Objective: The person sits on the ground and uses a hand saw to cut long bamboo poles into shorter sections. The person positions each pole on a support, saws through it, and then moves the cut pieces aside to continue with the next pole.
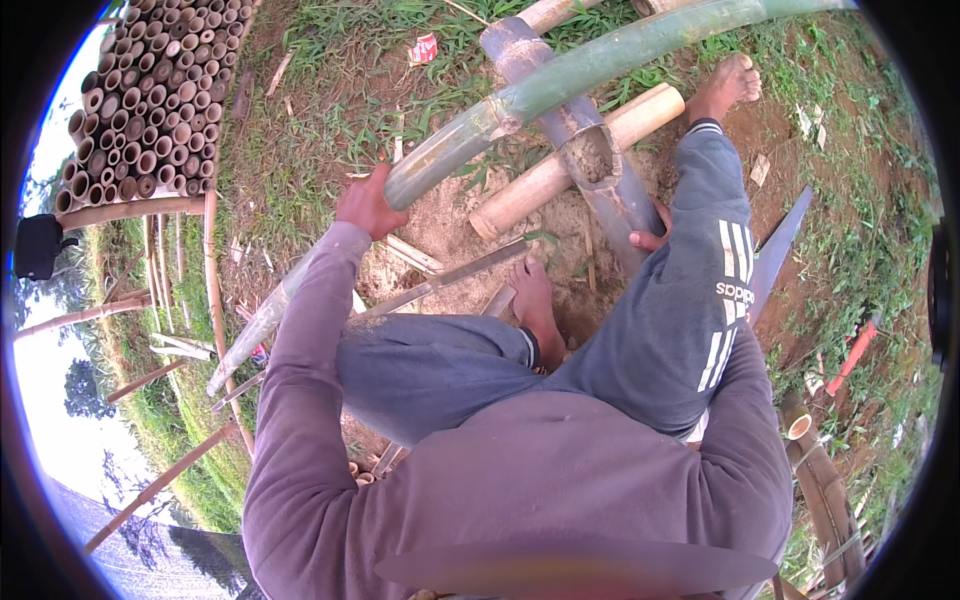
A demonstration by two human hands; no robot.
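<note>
Diagonally, green bamboo pole points far right, left hand gripping

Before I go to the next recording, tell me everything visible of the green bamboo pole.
The green bamboo pole is long, rounded and smooth-looking, with a node and paler, scuffed patches toward the left grip, which is closed on it. It looks bowed, perhaps only through the lens. It crosses over the dark tube and appears to rest there. Beyond the sleeve, a paler length looks like its continuation, but the join is hidden. Its far end runs out of view.
</note>
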